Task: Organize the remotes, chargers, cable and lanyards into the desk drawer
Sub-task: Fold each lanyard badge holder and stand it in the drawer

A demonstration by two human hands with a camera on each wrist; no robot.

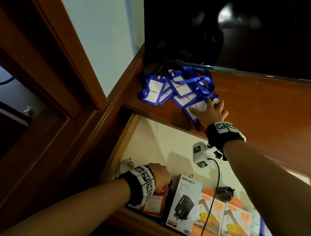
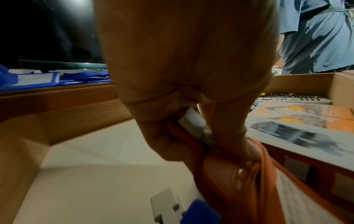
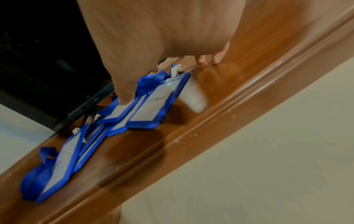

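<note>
Several blue lanyards point(image 1: 178, 88) with white "PELAWAT" badges lie in a heap on the wooden desk top point(image 1: 264, 112), under the dark screen's edge. My right hand point(image 1: 209, 111) reaches over the nearest badge point(image 3: 153, 103) with fingers spread, the thumb touching one card. My left hand point(image 1: 160, 175) is down in the open drawer point(image 1: 155, 136), curled round an orange lanyard with its badge point(image 2: 247, 171). Boxed chargers point(image 1: 185, 201) lie in a row along the drawer's front. A remote point(image 2: 293, 99) lies beyond them in the left wrist view.
A loose black plug point(image 1: 224, 193) sits behind the charger boxes. A white cable point(image 1: 125, 167) lies in the drawer's left corner. A white and blue clip point(image 2: 172, 207) lies on the drawer floor. The dark screen point(image 1: 233, 30) overhangs the desk's back. A door frame point(image 1: 48, 61) stands left.
</note>
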